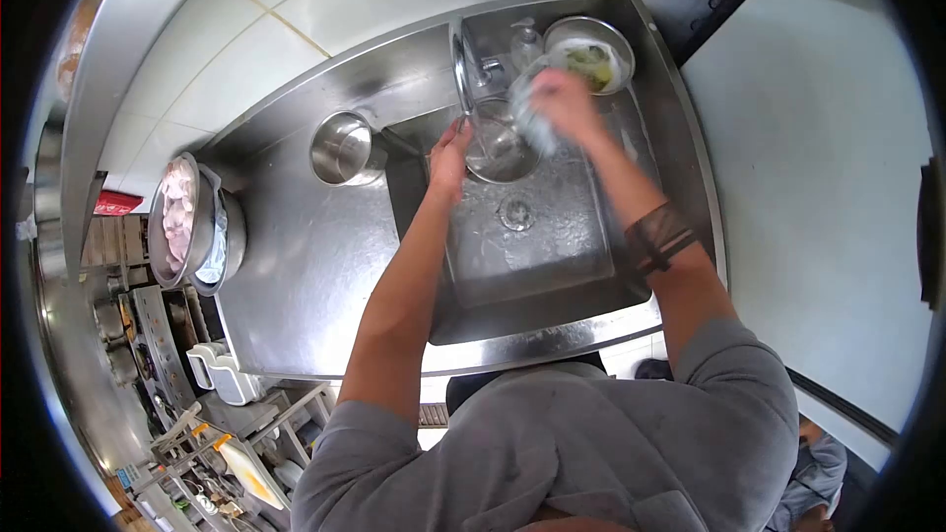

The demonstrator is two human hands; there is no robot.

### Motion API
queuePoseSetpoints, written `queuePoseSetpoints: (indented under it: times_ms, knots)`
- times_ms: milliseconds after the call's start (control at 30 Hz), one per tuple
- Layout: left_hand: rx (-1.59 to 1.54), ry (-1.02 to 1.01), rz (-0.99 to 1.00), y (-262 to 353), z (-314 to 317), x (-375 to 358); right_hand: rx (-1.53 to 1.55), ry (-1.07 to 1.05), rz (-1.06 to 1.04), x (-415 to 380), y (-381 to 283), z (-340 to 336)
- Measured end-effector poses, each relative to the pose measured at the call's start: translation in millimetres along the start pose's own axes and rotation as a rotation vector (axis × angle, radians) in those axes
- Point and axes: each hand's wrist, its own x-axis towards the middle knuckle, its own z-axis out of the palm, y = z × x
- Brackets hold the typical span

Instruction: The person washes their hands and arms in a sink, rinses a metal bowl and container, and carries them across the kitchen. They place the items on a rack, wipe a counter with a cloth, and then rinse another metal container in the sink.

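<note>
My left hand (450, 160) grips the rim of a round metal bowl (505, 160), tilted in the sink under the tap (461, 69). My right hand (566, 99), smeared by motion, is closed on a pale, cloth-like thing (535, 123) at the bowl's right side. Its exact kind is too blurred to make out. Just beyond that hand, another metal bowl (625, 47) holds suds and something yellow-green. A clear pump bottle (525, 42) stands beside it. The sink (532, 271) is wet around its drain.
An upright metal pot (341, 150) stands left of the basin on the steel counter (296, 246). At the counter's left end, a bowl of raw meat (178, 212) rests against another metal bowl (235, 241). A white panel (808, 167) borders the right side. Another person's sleeve (818, 473) shows at lower right.
</note>
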Motion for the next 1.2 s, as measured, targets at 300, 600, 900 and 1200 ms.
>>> queuePoseSetpoints:
  times_ms: [300,600,900,1200]
  knots:
    - [0.250,-0.098,-0.206,6,-18,-2,-0.206,-0.596,0.057,-122,9,91]
    - [0.620,0.107,-0.075,-67,-8,-1,-0.105,-0.349,0.310,-127,13,139]
    - [0.121,0.082,-0.285,-16,16,-58,-0.079,-0.291,-0.042,-133,18,118]
    - [0.270,-0.166,-0.555,-8,-28,-53,-0.910,-0.929,-0.318,-99,18,53]
